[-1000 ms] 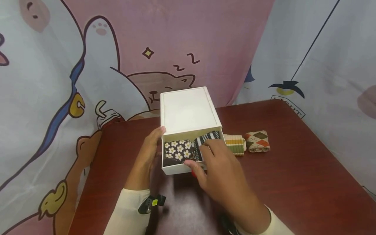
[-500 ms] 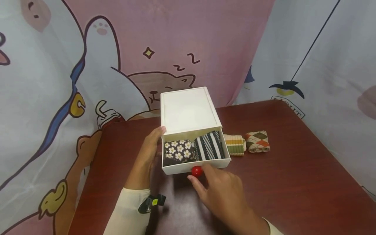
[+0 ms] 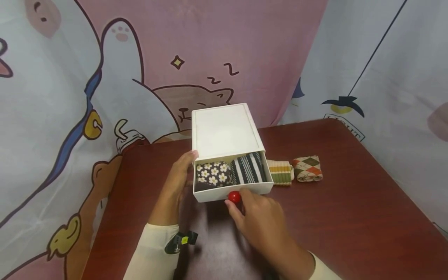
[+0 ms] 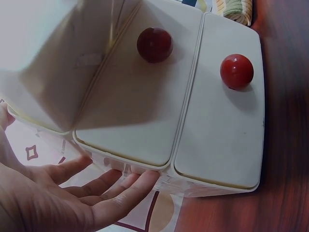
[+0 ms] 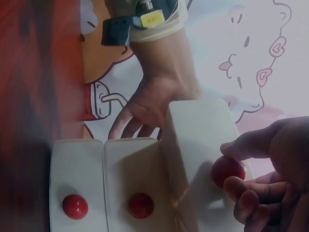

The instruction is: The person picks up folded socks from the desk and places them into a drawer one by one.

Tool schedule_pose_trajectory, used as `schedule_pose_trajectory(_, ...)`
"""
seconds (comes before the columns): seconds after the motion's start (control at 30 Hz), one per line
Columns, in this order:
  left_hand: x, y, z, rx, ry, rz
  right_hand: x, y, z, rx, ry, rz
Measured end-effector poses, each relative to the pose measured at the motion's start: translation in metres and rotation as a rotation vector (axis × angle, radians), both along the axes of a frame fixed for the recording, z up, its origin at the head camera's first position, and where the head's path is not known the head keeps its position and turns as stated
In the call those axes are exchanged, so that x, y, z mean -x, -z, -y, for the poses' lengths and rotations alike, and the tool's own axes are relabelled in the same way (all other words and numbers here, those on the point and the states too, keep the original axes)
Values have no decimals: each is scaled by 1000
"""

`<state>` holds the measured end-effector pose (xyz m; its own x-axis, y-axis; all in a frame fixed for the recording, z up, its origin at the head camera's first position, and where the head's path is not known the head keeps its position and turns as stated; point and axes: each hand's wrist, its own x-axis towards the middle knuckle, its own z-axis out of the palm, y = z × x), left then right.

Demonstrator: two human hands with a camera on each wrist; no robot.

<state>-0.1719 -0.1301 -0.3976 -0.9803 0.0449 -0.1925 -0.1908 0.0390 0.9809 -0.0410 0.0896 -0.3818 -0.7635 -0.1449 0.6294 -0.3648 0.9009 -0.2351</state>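
Top drawer (image 3: 210,194) stands open, its red knob (image 3: 234,197) pinched by the right hand (image 3: 267,223)
Flowered and striped socks (image 3: 212,174) lie inside; the left hand (image 3: 179,171), fingers extended, touches the side of the cabinet (image 3: 225,132) on the table (image 3: 353,202); even, level pressure should keep the drawer from skewing.

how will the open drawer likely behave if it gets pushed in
The open drawer will probably slide rather than tip, as its sides run back into the cabinet. It is likely light for its size: its walls look thin and it holds folded socks. Its red knob looks glossy, so it could feel slippery.
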Motion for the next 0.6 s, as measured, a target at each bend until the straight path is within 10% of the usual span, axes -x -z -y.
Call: schedule_pose_trajectory(0.6, 0, -2, 1, -18, 16, 9, 37, 6, 5, 73, -14, -14)
